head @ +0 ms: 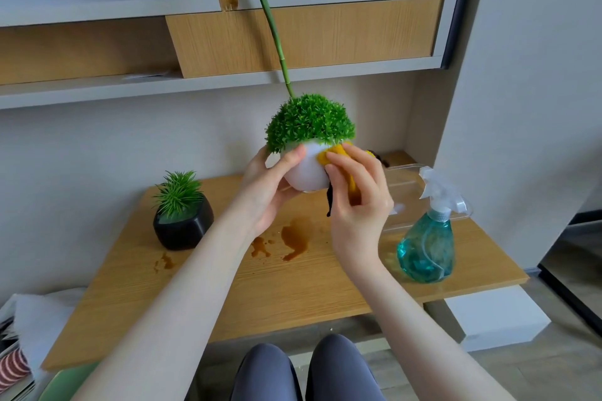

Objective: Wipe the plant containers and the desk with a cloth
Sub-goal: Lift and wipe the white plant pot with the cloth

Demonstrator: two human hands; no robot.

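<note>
I hold a round white pot [308, 172] with a bushy green artificial plant above the wooden desk [277, 286]. My left hand [268, 185] grips the pot's left side, thumb on its front. My right hand [356, 195] presses a yellow cloth [337, 156] against the pot's right side; a dark part of the cloth hangs below the pot. A black pot [184, 226] with a spiky green plant stands on the desk at the left. Brown liquid stains [294, 238] lie on the desk beneath the raised pot.
A teal spray bottle [426, 238] with a clear trigger stands at the desk's right. Behind it lies a clear plastic tray [404, 179]. Shelves with wooden panels [303, 39] run above the desk. A long green stem [270, 19] rises behind the white pot. My knees show below the desk edge.
</note>
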